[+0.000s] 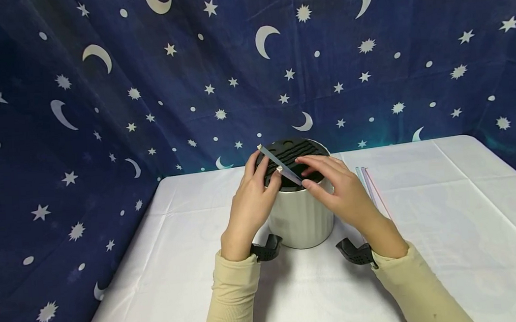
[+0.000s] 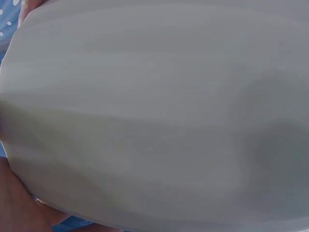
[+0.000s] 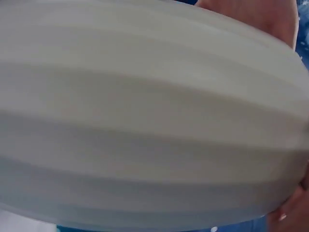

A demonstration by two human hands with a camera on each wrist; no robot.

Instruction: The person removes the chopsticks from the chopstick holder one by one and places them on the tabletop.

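A black lid (image 1: pixel 279 152) with wavy grooves lies on top of a white ribbed pot (image 1: pixel 299 222). Over it, a thin pale blue strip (image 1: pixel 287 173) is bent into a narrow V, with small whitish speckled bits at its upper left ends. My left hand (image 1: pixel 251 198) pinches the strip near those ends between thumb and fingers. At the bend, the thumb of my right hand (image 1: pixel 341 185) meets the strip; its fingers curl above, partly hiding the lid. Both wrist views are mostly filled by the pot's side (image 2: pixel 154 87), also the ribbed wall (image 3: pixel 154 106), so the strip is hidden there.
Several thin strips (image 1: pixel 372 188), light blue, purple and pink, lie on the white-covered table (image 1: pixel 457 227) beyond my right hand, partly hidden by it. A dark blue star-and-moon cloth (image 1: pixel 243 58) hangs behind and along the left side.
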